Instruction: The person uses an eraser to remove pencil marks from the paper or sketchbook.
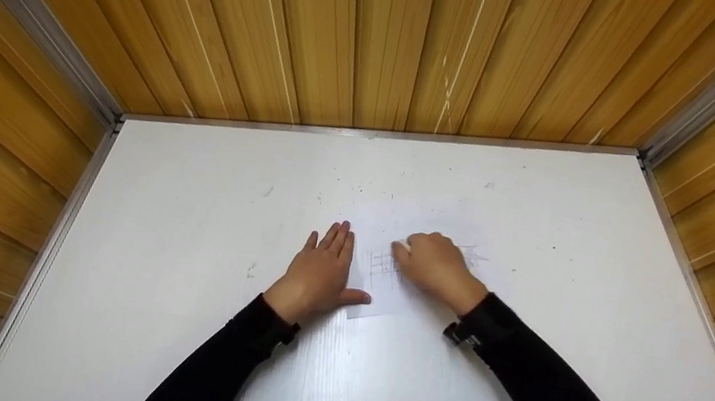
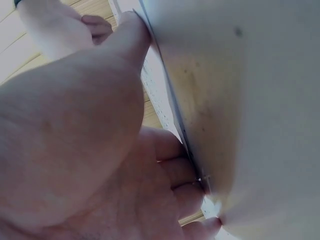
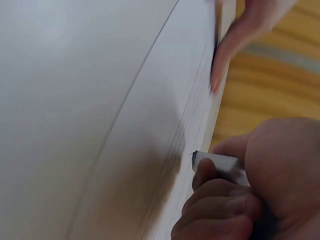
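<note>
A sheet of white paper [image 1: 385,298] lies on the white table, with a grid of crossing pencil lines [image 1: 382,263] on it. My left hand [image 1: 321,270] rests flat at the paper's left edge, its fingers straight and its thumb spread over the sheet. Curled fingers of my right hand [image 1: 438,269] grip a white eraser [image 3: 222,164] over the drawn lines. The eraser's end has a dark smudge in the right wrist view. Part of the drawing is hidden under the right hand.
Small dark crumbs [image 1: 392,196] and smudges are scattered on the white table [image 1: 185,202], mostly beyond and beside the paper. Yellow wood-look panels [image 1: 390,41] wall in the back and both sides, with grey metal edging along the table's rim.
</note>
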Motion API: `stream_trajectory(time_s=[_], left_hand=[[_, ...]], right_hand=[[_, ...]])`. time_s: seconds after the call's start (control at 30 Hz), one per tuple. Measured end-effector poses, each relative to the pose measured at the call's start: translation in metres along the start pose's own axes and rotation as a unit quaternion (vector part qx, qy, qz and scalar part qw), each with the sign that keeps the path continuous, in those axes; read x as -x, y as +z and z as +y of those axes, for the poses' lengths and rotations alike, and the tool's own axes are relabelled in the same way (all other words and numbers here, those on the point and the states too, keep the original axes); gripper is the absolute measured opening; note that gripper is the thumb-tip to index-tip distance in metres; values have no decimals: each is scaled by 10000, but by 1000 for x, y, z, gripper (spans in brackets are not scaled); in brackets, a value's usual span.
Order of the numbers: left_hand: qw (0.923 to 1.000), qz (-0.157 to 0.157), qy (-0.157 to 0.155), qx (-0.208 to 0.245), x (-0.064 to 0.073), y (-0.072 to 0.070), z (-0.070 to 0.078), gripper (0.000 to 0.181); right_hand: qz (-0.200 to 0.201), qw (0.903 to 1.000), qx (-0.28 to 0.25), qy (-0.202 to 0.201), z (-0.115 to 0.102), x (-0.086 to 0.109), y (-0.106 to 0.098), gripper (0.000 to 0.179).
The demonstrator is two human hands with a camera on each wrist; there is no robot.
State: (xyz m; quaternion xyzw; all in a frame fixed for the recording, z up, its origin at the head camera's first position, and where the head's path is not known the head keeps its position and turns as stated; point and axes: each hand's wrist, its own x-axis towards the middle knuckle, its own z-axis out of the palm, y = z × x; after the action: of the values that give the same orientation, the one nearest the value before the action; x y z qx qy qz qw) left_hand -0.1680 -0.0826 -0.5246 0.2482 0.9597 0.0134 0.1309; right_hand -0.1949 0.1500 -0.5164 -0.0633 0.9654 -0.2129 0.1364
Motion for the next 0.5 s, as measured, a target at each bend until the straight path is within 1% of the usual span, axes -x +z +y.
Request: stream_trajectory(time_s=[0.07, 0.13, 0.2, 0.27, 0.33, 0.4, 0.5], left_hand=[[10000, -5, 38, 8, 0, 0, 0, 122], [9999, -29, 90, 56, 0, 0, 0, 121], [9998, -62, 155, 127, -1, 0, 1, 121], [9997, -77, 171, 139, -1, 0, 1, 121], [9998, -54, 123, 118, -1, 0, 1, 121], [10000, -25, 42, 28, -1, 0, 0, 122], [10000, -23, -61, -38, 0, 0, -1, 123]], right_hand=[[-59, 9996, 79, -255, -22, -5, 11, 52], [-76, 9990, 209, -389, -37, -9, 20, 51], [-50, 9986, 345, -386, -45, -12, 27, 49], [-11, 9984, 453, -353, -46, -13, 31, 48], [38, 9981, 501, -351, -41, -15, 31, 48], [20, 9985, 432, -346, -29, -15, 24, 51], [-67, 9995, 256, -176, 6, -14, 6, 55]])
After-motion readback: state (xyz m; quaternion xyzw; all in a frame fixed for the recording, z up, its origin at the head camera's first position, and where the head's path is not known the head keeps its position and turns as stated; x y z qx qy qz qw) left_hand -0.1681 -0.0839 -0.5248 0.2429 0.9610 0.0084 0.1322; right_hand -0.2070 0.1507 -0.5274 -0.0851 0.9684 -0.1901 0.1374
